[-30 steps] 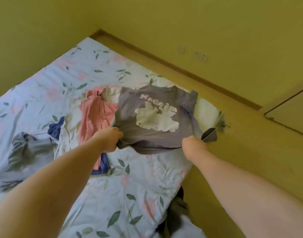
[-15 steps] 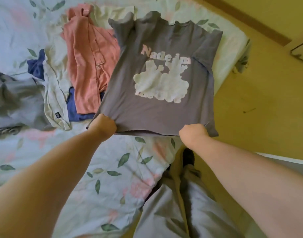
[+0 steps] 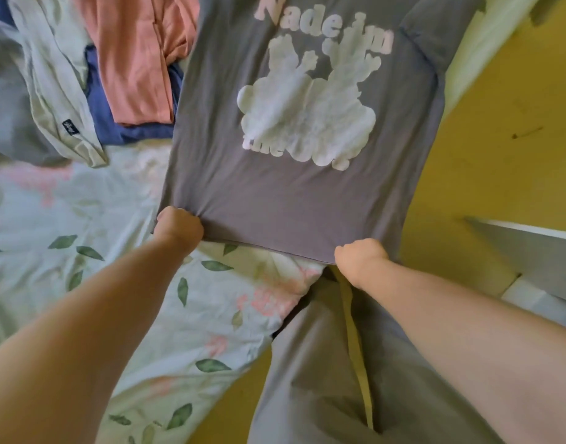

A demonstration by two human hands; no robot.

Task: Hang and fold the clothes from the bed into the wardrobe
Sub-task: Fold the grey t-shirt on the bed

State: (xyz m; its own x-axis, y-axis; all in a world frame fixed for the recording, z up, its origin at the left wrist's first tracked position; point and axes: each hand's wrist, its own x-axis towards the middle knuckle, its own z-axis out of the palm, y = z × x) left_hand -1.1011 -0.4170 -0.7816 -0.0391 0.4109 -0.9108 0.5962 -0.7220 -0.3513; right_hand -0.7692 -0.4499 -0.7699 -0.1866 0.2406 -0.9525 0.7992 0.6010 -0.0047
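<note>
floor (image 3: 499,174): yellow, showing R of bed w/ small dark mark | grey trousers (image 3: 323,379): on wearer, yellow stripe running down | white panel edge (image 3: 531,248): showing far R

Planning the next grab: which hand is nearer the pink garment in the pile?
Left. The left hand grips the grey T-shirt hem corner just below the pink garment; the right hand grips the opposite corner, farther away.

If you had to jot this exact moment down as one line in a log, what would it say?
step: spreading grey T-shirt on bed | left hand: gripping hem | right hand: gripping hem | print: up | pile: left
</note>
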